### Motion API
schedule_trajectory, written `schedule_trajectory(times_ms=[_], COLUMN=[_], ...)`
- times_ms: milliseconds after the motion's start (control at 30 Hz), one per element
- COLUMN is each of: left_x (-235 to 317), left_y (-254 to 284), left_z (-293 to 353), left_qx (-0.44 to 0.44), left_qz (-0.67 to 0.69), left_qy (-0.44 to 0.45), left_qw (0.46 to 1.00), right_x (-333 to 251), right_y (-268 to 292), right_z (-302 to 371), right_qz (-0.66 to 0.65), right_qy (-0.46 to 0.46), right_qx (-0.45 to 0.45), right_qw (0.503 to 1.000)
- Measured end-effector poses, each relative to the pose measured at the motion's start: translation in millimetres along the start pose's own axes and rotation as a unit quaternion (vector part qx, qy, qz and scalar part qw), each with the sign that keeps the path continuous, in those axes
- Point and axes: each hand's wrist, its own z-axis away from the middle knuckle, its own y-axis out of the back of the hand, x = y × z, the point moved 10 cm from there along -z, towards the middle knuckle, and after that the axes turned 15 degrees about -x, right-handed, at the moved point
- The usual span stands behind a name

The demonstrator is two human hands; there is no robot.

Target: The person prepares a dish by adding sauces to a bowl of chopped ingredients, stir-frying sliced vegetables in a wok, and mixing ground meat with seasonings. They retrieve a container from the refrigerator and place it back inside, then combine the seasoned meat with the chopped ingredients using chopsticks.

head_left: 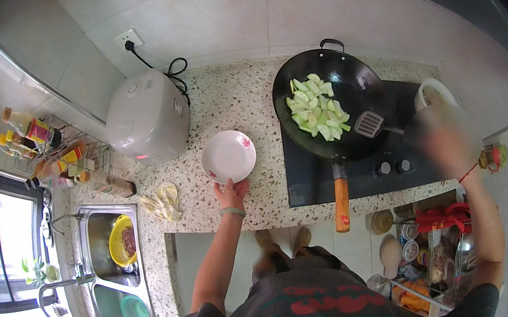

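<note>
My left hand (231, 196) grips the near rim of an empty white plate (228, 154) with red flower decoration, at the worktop beside the cooker. To the right, my right hand (451, 151) is partly blurred, closed at the handle end of a slotted spatula (369, 124). The spatula's head lies over the right part of a black wok (366, 83). Pale green chopped vegetable pieces (317, 110) are heaped in the wok's left and middle. Its wooden handle (341, 204) points toward me over the worktop's front edge.
The wok stands on a black hob (302, 191); a white container (434, 94) is behind my right hand. A rice cooker (147, 114), a crumpled cloth (163, 202) and bottles (107, 183) are on the left. A yellow basin (122, 240) sits in the sink (97, 233). An open drawer (442, 304) juts out below the hob.
</note>
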Motion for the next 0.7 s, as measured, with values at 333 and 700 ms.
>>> schedule_trajectory(times_ms=[333,700], left_x=[4.8,39.8], left_y=[2.2,-27.4], left_z=[-11.2,53.7], left_qx=[-0.021,-0.096], left_qz=[-0.007,-0.045], left_qy=[0.019,0.039], left_qw=[1.0,0.994], right_x=[-118.8,-99.5], right_y=[-63.9,-166.9], right_z=[-58.5,2.5], right_qz=[-0.59,-0.851], right_qy=[-0.038,-0.083], right_qx=[-0.221,-0.178], right_qw=[0.776,0.487])
